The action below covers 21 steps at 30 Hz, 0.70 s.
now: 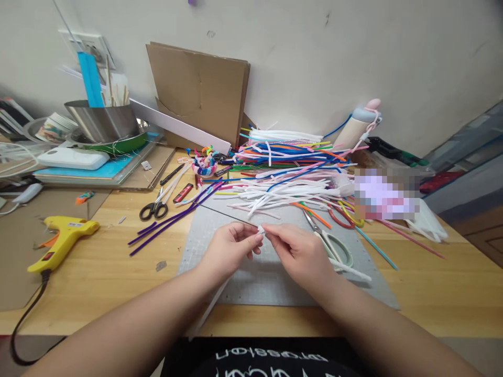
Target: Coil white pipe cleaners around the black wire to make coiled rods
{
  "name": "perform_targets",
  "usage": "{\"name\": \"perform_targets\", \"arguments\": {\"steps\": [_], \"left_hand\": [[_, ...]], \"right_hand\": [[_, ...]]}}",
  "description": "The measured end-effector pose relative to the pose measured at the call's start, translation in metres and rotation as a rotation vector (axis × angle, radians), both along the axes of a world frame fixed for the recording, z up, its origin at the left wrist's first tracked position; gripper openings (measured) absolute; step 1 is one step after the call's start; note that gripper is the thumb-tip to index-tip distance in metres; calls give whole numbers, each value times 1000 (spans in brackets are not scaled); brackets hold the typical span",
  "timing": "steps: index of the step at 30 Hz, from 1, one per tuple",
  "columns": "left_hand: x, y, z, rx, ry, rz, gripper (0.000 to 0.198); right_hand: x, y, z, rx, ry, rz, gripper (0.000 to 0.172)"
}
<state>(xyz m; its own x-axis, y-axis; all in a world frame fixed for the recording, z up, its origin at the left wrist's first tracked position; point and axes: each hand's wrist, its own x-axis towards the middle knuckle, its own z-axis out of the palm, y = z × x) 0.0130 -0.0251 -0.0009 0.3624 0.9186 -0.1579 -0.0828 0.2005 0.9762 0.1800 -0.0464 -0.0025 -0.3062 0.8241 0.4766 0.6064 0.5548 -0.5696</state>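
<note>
The left hand [231,245] pinches a small white fuzzy piece [261,229] between thumb and fingers, and the right hand [302,253] pinches the same piece from the other side, its fingertips drawn together. The piece sits just between the two hands, above a grey cutting mat [267,288] on the wooden desk [129,293]. A thin dark rod [223,213] runs from the left hand's fingers away to the upper left; how it meets the white piece is too small to tell.

Just beside the right hand, on its right, lie scissors with pale green handles [341,250] and a white fuzzy stem [356,269]. Beyond both hands spreads a heap of coloured and white stems [291,157], with a capped bottle [351,131] standing beyond it to the right. Beyond the left hand and to its left are purple stems [178,220], then black-handled scissors [154,211]. Well to the left of the left hand, a yellow glue gun [65,238] lies on its side. Farther beyond, cardboard sheets [200,94] lean against the wall [291,57].
</note>
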Motion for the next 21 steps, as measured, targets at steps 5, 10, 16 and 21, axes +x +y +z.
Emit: {"name": "perform_targets", "arguments": {"steps": [5, 10, 16, 21], "left_hand": [[0, 2, -1, -97, -155, -48, 21], [-1, 3, -1, -65, -121, -61, 18], [-1, 1, 3, -32, -9, -2, 22], [-2, 4, 1, -3, 28, 4, 17]], "right_hand": [[-3, -6, 1, -70, -8, -97, 20], [-3, -12, 6, -93, -37, -108, 11], [-3, -11, 6, -95, -62, -101, 13], [-5, -10, 11, -240, -8, -65, 15]]}}
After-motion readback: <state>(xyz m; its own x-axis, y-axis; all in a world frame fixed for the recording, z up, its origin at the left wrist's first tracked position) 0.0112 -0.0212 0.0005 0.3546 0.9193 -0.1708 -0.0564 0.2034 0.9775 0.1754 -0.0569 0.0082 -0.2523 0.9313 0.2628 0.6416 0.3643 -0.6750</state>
